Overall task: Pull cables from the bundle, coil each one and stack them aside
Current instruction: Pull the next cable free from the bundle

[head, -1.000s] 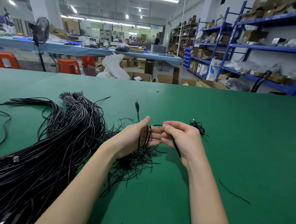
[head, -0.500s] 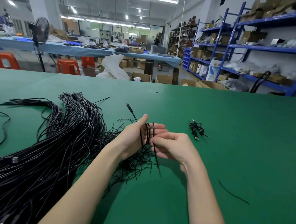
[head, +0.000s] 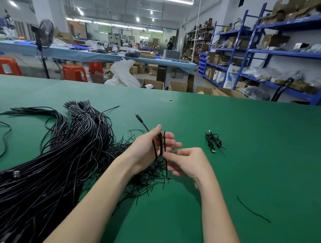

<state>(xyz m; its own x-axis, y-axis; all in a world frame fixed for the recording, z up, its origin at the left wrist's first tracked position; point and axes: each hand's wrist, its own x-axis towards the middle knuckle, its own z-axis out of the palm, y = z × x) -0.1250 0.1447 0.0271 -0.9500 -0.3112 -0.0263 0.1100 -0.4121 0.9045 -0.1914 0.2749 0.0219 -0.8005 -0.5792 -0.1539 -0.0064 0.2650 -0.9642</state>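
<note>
A big bundle of black cables (head: 51, 163) sprawls over the left of the green table (head: 246, 142). My left hand (head: 149, 148) is held out flat with one black cable (head: 160, 142) looped several times around its fingers; the plug end (head: 138, 117) sticks out to the upper left. My right hand (head: 187, 162) pinches the same cable just below the loops, and the free tail (head: 166, 168) hangs down to the table. A small coiled cable (head: 213, 141) lies on the table to the right of both hands.
A loose black wire scrap (head: 253, 209) lies at the lower right. Another stray cable (head: 4, 139) curls at the far left. Beyond the table's far edge stand cardboard boxes (head: 177, 85), orange stools (head: 74, 72) and blue shelving (head: 267, 52).
My right hand has swung down from beside the left fingertips to below them, laying another turn of cable around the left hand. The plug end has tilted to the left.
</note>
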